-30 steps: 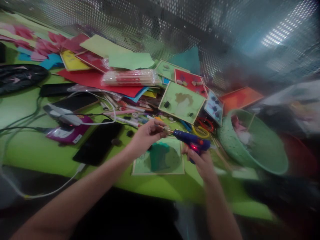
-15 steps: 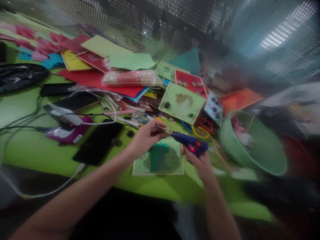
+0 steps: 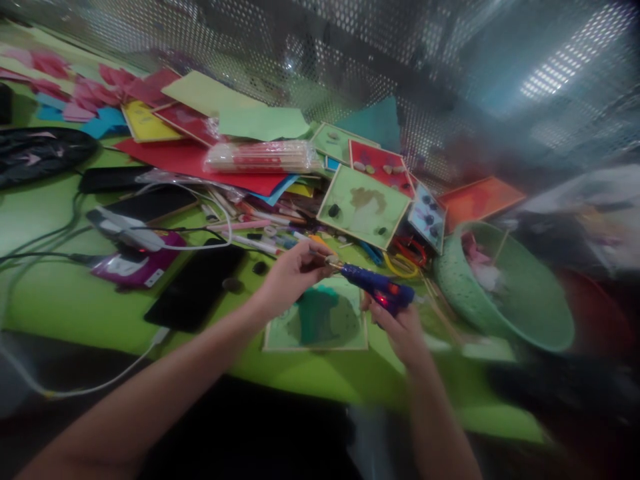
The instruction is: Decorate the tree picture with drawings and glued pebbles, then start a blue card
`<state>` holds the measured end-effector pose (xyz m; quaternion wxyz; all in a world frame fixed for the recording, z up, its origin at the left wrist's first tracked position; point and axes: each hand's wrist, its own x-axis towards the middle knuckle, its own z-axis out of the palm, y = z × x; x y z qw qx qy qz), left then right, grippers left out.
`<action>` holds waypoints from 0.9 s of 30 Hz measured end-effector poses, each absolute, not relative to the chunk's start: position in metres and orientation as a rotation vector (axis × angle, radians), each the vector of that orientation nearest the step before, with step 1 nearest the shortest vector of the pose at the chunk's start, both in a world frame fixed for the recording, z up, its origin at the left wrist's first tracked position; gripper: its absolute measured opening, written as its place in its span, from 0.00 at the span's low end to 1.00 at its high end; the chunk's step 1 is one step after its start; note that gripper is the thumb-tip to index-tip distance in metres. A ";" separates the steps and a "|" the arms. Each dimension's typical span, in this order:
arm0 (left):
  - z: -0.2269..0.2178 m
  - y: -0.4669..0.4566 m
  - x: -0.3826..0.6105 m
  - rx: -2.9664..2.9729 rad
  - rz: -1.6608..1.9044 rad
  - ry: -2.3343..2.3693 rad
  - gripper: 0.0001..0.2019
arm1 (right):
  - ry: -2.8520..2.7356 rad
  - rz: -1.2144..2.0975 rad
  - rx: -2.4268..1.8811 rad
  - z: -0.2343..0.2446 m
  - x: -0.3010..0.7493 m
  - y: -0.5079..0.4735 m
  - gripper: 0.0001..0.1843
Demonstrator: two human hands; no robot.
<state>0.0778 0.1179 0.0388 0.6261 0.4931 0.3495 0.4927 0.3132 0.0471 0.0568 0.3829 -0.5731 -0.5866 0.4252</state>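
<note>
Shows black clothing at the near edge and stretches both forearms [image 3: 200,360] over a bright green table [image 3: 330,380]. Has a pale-green framed panel [image 3: 354,337] lying flat just in front, below the hands, with a darker green shape [image 3: 314,320] on its surface. Wraps the right hand [image 3: 403,327] about the handle of a blue glue gun [image 3: 373,285], red light aglow on its side and nozzle aimed leftward. Bends the left hand [image 3: 295,270] above the panel's far left part, pinching a small pale piece [image 3: 331,260] between thumb and fingers, right at the nozzle. Cannot tell contact from a narrow gap there. To the left, has a black phone [image 3: 197,287] with a white cable [image 3: 161,335] at its near end, dark stones [image 3: 259,267] beside it, and a purple box [image 3: 150,267] just past it. To the right, has a green basin [image 3: 453,293] with pink and white bits inside. Farther on, faces scattered pens and pencils [image 3: 255,243], then a green panel with a brown shape [image 3: 367,203], a red panel with stones [image 3: 377,160] and a plastic-wrapped bundle of sticks [image 3: 263,157]. Beyond, faces sheets of coloured paper [image 3: 263,122] and finally a perforated metal screen [image 3: 280,40].
</note>
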 end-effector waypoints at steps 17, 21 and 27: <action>0.037 0.119 0.078 1.054 1.113 0.764 0.16 | -1.417 1.053 -1.432 0.058 0.311 0.050 0.19; 0.036 0.119 0.079 1.036 1.120 0.756 0.17 | -1.421 1.054 -1.438 0.060 0.311 0.050 0.20; 0.035 0.121 0.078 1.012 1.119 0.771 0.17 | -1.438 1.065 -1.448 0.058 0.313 0.050 0.21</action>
